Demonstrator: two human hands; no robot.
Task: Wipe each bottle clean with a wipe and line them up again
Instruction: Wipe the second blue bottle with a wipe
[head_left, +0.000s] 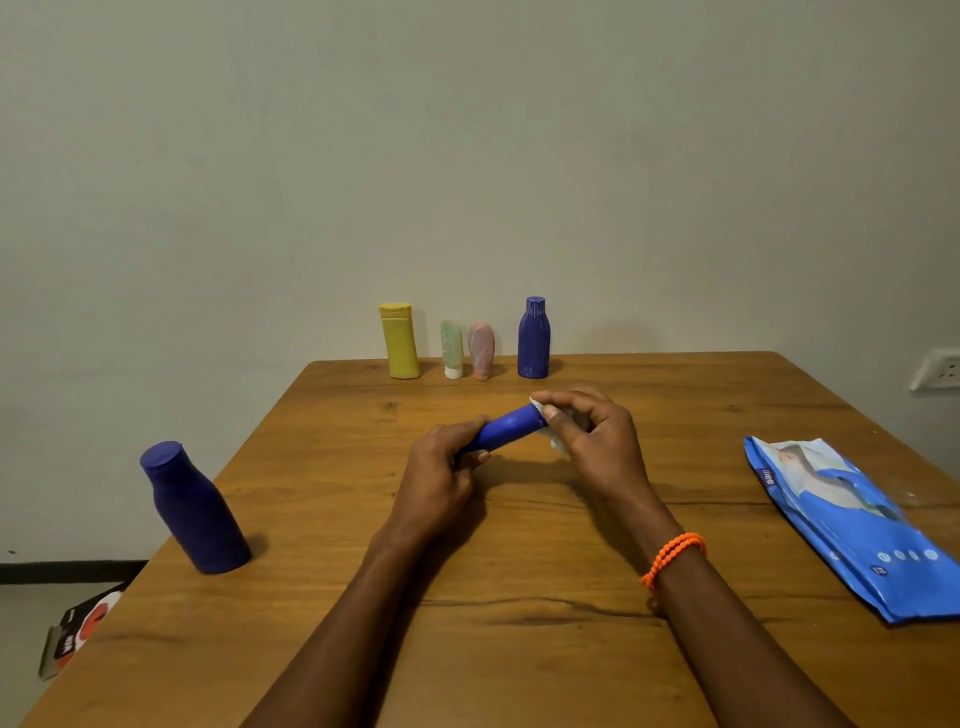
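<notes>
Two bare forearms reach in from the near edge, with no sleeves visible on either. The right wrist carries an orange beaded bracelet, looped twice into two thin strands. Left hand and right hand are ungloved, nails short, without rings or a watch.

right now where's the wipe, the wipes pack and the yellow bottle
wipe (551, 412): head view, on the white fold under the right hand's fingers.
wipes pack (852, 525): head view, on the middle of the blue wrapper.
yellow bottle (401, 347): head view, on the middle of its body.
</notes>
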